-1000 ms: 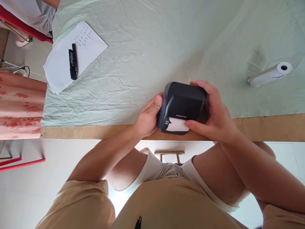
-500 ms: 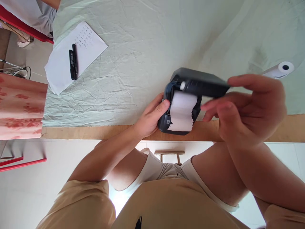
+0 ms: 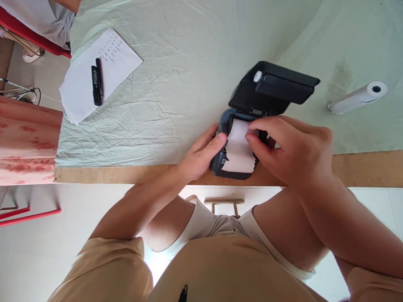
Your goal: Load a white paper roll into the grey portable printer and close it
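A small black printer (image 3: 217,163) rests near the table's front edge, its black lid (image 3: 277,86) swung up and tilted back. Inside lies a white paper roll (image 3: 238,147) with its loose end towards me. My left hand (image 3: 201,155) grips the printer's left side, thumb on top. Over the right part of the opening is my right hand (image 3: 292,147); its thumb and forefinger are at the upper right of the paper, slightly apart, and its other fingers are mostly hidden beneath.
White sheets (image 3: 82,84) with two black pens (image 3: 97,82) lie at the left of the cloth-covered table (image 3: 176,75). Another white paper roll (image 3: 359,97) lies at the right. Part of a person in grey clothing (image 3: 53,19) shows at the upper left.
The lid has swung further up and back, exposing more of the inside. My right hand has left the lid and moved left and down to the paper. My left hand keeps its hold.
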`<action>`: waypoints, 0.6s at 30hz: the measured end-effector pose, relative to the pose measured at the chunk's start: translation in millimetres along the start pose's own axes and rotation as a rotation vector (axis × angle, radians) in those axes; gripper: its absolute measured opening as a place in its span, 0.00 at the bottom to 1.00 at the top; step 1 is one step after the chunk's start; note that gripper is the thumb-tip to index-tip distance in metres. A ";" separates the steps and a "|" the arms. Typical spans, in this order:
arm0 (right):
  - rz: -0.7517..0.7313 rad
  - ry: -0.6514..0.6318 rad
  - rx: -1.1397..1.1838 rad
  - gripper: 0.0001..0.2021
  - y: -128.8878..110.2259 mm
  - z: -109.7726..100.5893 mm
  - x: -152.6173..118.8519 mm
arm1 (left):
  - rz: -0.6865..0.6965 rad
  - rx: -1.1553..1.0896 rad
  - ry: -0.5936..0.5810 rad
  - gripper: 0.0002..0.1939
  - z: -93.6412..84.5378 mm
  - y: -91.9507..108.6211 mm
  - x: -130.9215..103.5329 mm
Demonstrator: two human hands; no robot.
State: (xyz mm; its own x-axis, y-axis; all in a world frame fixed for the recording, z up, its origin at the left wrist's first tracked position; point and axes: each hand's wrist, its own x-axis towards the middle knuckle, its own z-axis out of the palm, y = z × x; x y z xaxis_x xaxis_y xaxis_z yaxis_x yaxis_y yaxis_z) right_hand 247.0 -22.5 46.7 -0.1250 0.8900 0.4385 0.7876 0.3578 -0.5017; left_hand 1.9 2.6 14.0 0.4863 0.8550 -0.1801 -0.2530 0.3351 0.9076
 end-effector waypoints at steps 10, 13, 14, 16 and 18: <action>-0.009 -0.221 -0.072 0.08 -0.6 -9.1 -1.5 | 0.002 0.075 0.016 0.40 -4.0 -2.3 -0.3; -0.030 -0.227 -0.135 0.10 1.1 -9.3 -3.7 | 0.006 0.078 0.017 0.39 -4.4 -2.8 -0.5; -0.039 -0.227 -0.134 0.09 1.2 -9.0 -2.8 | 0.006 0.080 0.016 0.39 -4.4 -2.9 -0.7; -0.046 -0.230 -0.088 0.08 0.5 -8.6 1.5 | 0.009 0.088 0.015 0.39 -4.3 -2.9 -1.2; -0.039 -0.247 0.009 0.12 -1.3 -9.0 7.0 | 0.031 0.087 0.027 0.38 -3.9 -2.6 -1.9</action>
State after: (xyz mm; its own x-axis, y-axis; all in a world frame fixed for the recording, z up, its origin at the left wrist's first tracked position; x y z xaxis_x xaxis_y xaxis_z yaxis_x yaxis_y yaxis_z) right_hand 250.5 -19.3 57.1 -0.3000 0.9171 0.2623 0.7738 0.3948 -0.4953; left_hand -1.6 1.6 10.5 0.4559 0.8754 -0.1608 -0.1935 0.2738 0.9421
